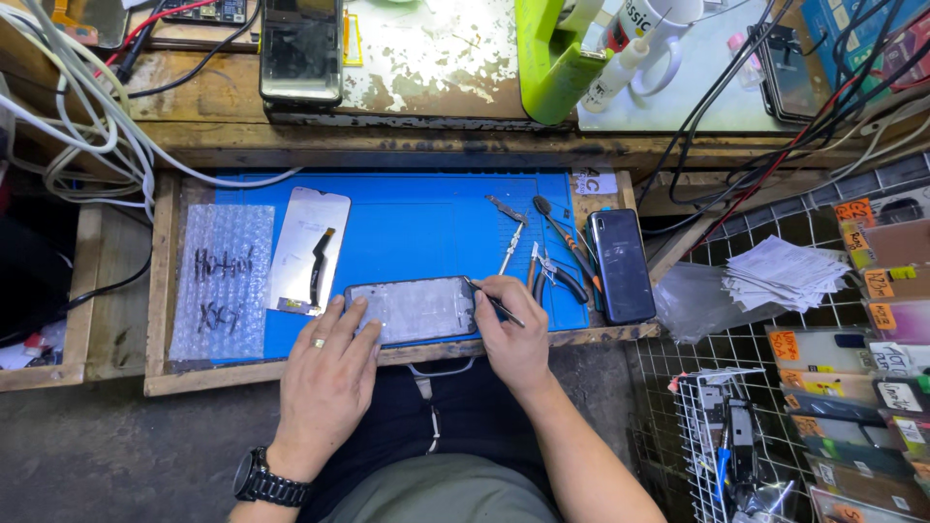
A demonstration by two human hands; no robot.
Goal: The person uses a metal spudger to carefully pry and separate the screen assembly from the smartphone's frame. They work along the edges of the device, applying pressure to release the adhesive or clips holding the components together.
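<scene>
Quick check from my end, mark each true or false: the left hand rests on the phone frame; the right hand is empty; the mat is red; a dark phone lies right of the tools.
1. The left hand rests on the phone frame. True.
2. The right hand is empty. False: it holds a thin dark tool at the frame's edge.
3. The mat is red. False: it is blue.
4. A dark phone lies right of the loose tools. True.
</scene>
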